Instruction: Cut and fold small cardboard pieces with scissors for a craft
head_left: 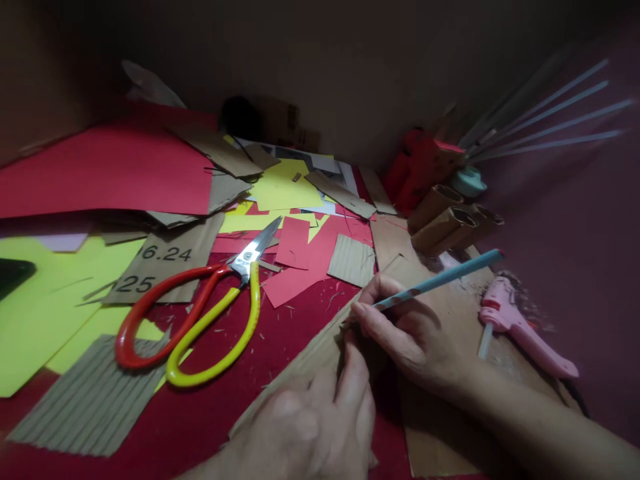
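Note:
My right hand (415,333) grips a light blue pencil (440,280). Its lower end reaches down to a piece of cardboard (305,360), where the tip is hidden by my fingers. My left hand (310,420) is curled on that same cardboard, with its fingers bent and close to my right fingertips. What lies directly under the left fingers is hidden. Left of my hands, a pair of scissors (245,263) with one red and one yellow handle lies with its blades together. A small square of corrugated cardboard (351,259) sits just beyond my right hand.
A pink glue gun (525,327) lies at the right on a larger cardboard sheet (440,427). Behind it stand cardboard tubes (445,227) and several glue sticks (560,127). Red paper (110,167), yellow paper (50,307) and ribbed cardboard (90,400) cover the left side.

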Demonstrator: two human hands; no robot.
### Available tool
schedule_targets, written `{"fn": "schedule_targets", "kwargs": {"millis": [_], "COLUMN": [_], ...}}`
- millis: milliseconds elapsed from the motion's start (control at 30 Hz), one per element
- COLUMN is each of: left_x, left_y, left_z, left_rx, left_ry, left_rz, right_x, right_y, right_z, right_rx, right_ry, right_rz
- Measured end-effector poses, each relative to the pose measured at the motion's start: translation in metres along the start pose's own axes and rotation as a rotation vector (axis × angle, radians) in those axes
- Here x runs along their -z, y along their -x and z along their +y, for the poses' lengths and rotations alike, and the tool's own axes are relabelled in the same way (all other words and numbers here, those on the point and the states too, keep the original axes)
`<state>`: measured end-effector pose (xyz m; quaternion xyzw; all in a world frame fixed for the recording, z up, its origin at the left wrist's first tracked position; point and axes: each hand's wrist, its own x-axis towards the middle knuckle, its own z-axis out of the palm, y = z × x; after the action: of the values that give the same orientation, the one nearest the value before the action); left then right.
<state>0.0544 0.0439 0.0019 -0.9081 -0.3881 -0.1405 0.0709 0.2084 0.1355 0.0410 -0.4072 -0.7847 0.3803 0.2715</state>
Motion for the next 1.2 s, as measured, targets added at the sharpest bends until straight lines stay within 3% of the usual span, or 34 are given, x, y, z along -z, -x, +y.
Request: {"fn": "schedule_targets", "kwargs": {"millis": [167,667,1000,1133,1200], "left_x": [-0.006,0.004,0.001,0.004,0.004], "left_y": [-0.001,-0.003,-0.004,-0.005,-0.005], "left_z": [0.001,0.005,0.005,0.004,0.003], "left_rx": [0.028,0.066,0.035,0.040,0.013], "left_ry": [-0.029,-0.035,-0.049,-0.074,-0.077], "left_rz": [0.063,-0.081,-0.019,-0.080,-0.051], "right_x": [-0.002,-0.006,-0.005,-0.004,-0.004], "right_y": [-0.001,0.003,-0.002,-0.004,-0.005], "right_z": [-0.004,0.000,-0.009,-0.015,-0.017], "right_rx": [0.036,0.077,0.103,0.134,0.137], "right_ry": [0.064,0.049,0.143,0.225,0.250], "right_rz": [-0.004,0.019,-0.017,-0.021,-0.014]}}
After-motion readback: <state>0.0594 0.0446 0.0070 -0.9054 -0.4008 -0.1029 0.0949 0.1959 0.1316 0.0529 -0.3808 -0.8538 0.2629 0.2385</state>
